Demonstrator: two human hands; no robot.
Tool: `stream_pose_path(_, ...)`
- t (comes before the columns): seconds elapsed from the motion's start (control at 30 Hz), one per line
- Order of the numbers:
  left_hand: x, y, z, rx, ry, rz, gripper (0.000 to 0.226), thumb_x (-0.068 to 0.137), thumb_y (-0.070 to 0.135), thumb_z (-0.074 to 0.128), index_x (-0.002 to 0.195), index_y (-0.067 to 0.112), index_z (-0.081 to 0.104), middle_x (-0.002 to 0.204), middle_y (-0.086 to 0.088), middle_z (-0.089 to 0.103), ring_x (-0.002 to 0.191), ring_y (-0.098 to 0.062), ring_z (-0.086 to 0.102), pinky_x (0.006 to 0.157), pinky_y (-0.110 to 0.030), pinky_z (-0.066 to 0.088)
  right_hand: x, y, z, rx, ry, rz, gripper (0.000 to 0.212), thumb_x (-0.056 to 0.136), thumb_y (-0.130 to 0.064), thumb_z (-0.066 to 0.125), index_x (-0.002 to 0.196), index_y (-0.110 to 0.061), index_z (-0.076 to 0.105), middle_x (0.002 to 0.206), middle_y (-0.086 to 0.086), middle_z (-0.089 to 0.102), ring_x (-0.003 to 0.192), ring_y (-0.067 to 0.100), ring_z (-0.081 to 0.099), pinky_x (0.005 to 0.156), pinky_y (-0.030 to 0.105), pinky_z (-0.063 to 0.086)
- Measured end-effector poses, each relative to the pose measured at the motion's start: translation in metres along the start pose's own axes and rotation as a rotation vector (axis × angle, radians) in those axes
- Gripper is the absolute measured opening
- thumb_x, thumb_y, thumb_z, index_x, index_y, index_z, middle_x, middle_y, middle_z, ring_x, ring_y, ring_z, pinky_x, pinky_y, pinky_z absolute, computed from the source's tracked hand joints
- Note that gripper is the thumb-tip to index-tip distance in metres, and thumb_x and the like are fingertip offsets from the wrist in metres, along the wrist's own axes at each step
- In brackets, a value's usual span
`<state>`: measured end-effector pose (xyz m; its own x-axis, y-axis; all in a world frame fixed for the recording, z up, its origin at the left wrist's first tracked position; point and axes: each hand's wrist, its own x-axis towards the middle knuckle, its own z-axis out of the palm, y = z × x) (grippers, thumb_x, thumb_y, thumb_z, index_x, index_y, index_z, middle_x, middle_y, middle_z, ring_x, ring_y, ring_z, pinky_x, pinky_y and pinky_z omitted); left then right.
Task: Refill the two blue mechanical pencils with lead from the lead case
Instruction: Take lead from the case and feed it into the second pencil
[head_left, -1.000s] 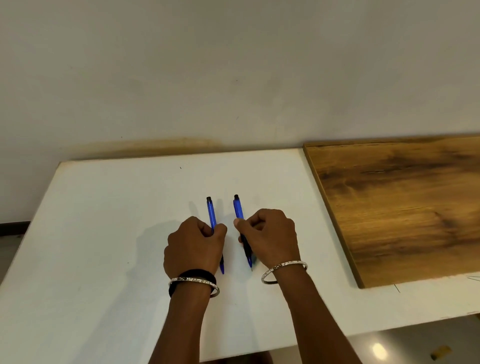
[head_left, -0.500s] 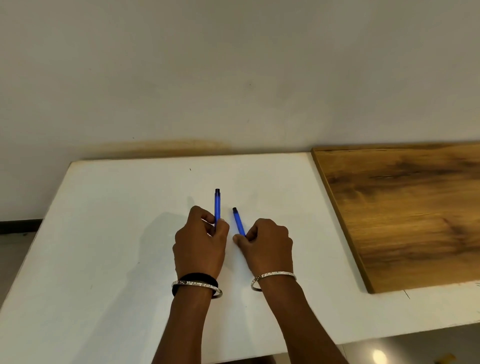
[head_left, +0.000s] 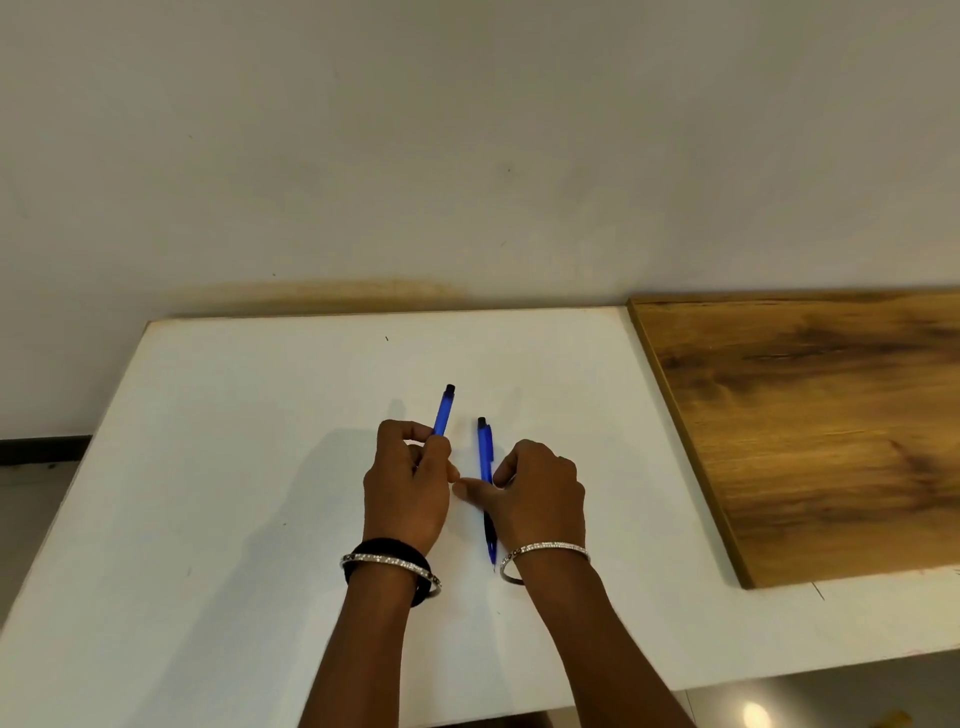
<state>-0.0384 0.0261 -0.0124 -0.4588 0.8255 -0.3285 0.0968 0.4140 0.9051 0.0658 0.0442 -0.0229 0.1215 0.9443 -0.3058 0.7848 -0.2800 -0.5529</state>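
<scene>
Two blue mechanical pencils with black caps are over the white table. My left hand is closed around the left pencil; its capped end sticks up and away, tilted to the right, and its tip is hidden in my fist. My right hand pinches the right pencil at mid-barrel between thumb and fingers. This pencil lies almost straight away from me, low over the table, with its dark grip and tip showing beside my wrist. The hands nearly touch at the thumbs. No lead case is in view.
A brown wooden board lies on the table's right part, its edge about a hand's width from my right hand. A pale wall rises directly behind the table. Floor shows at the far left and under the near edge.
My left hand has tilted its pencil's capped end to the right. My right hand has slid up its pencil, so the grip and tip now show beside the wrist.
</scene>
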Motion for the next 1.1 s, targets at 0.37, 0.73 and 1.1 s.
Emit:
stream_pose_path(0.37, -0.008, 0.005, 0.006, 0.169, -0.207, 0.159, 0.028, 0.095, 0.04, 0.046, 0.118, 0.033, 0.061, 0.066, 0.011, 0.057, 0.054, -0.004, 0.053, 0.057, -0.014, 0.039, 0.014, 0.003, -0.046, 0.713, -0.05, -0.003, 0.023, 0.086, -0.037, 0.067, 0.089, -0.015, 0.072, 0.078, 0.001, 0.074, 0.059, 0.011, 0.068, 0.054, 0.023, 0.052)
stream_pose_path(0.73, -0.012, 0.011, 0.015, 0.109, -0.318, 0.225, 0.021, 0.096, 0.033, 0.048, 0.085, 0.035, 0.067, 0.068, -0.007, 0.067, 0.048, -0.002, 0.05, 0.057, -0.023, 0.044, 0.017, 0.021, -0.064, 0.998, -0.199, -0.05, 0.018, 0.082, -0.019, 0.071, 0.096, -0.007, 0.074, 0.081, 0.008, 0.075, 0.067, 0.012, 0.07, 0.058, 0.022, 0.052)
stream_pose_path(1.1, -0.014, 0.002, 0.023, 0.372, -0.253, 0.422, 0.03, 0.091, 0.053, 0.045, 0.104, 0.036, 0.066, 0.056, 0.008, 0.062, 0.057, -0.005, 0.06, 0.062, -0.03, 0.053, 0.021, 0.033, -0.069, 0.969, -0.214, -0.078, 0.015, 0.089, -0.007, 0.063, 0.097, 0.006, 0.066, 0.08, 0.021, 0.069, 0.065, 0.021, 0.069, 0.061, 0.028, 0.06)
